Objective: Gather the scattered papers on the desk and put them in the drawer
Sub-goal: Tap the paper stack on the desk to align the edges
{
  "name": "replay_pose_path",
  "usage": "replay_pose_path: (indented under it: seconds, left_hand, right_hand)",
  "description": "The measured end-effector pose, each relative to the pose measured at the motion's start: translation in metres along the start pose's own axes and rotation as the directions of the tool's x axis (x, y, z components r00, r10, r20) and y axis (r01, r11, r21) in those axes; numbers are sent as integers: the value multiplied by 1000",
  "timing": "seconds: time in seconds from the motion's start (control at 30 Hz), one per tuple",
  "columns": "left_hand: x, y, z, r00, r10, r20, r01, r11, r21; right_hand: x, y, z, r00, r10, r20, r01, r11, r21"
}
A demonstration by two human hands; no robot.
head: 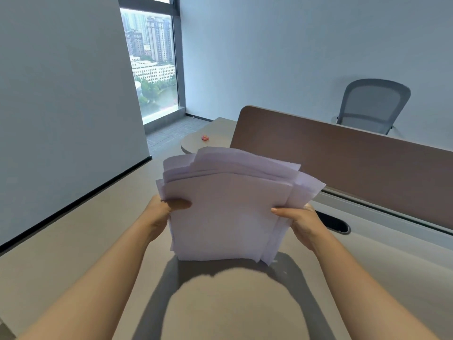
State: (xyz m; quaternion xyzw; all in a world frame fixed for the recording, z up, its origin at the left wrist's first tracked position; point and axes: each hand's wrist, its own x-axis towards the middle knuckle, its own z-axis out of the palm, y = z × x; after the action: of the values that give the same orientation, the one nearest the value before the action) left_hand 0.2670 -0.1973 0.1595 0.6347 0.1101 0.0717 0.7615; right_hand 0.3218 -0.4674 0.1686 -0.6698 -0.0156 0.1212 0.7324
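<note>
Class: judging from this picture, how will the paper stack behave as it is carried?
The stack probably flops: its top edges curl. Sheets may slide apart, since the edges sit fanned and uneven. It seems to need both the left hand and right hand.

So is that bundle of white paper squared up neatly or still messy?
Still messy. The stack of white paper sheets, gripped on edge by the left hand and right hand, has corners and edges fanning out unevenly at the top and right.

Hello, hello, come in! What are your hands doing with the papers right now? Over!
Left hand and right hand grip the paper stack upright on the desk. Edges uneven. No drawer in view.
</note>
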Motion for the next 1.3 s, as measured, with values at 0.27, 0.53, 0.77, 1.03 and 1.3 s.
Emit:
replay_pose_path:
  seconds: [0.27, 0.53, 0.77, 1.03, 1.3]
  left_hand:
    - [3, -2, 10, 996, -22, 88, 24, 1000, -15]
    - [12, 24, 13, 992, 110, -64, -110, 994, 5]
    - [-3, 27, 5, 990, 140, 3, -140, 989, -45]
    - [-4, 43, 13, 979, 150, -140, -160, 985, -61]
    - [-9, 70, 34, 928, 188, -321, -198, 980, 0]
  right_hand:
    - [3, -1, 16, 985, 42, 167, -31, 997, -63]
    - [10, -18, 28, 994, -105, 22, 103, 993, 64]
    - [3, -18, 25, 980, -101, 171, 103, 995, -4]
    - [-1, -27, 38, 981, -173, 86, 174, 985, -2]
    - [-7, -33, 51, 971, -221, 91, 223, 975, -20]
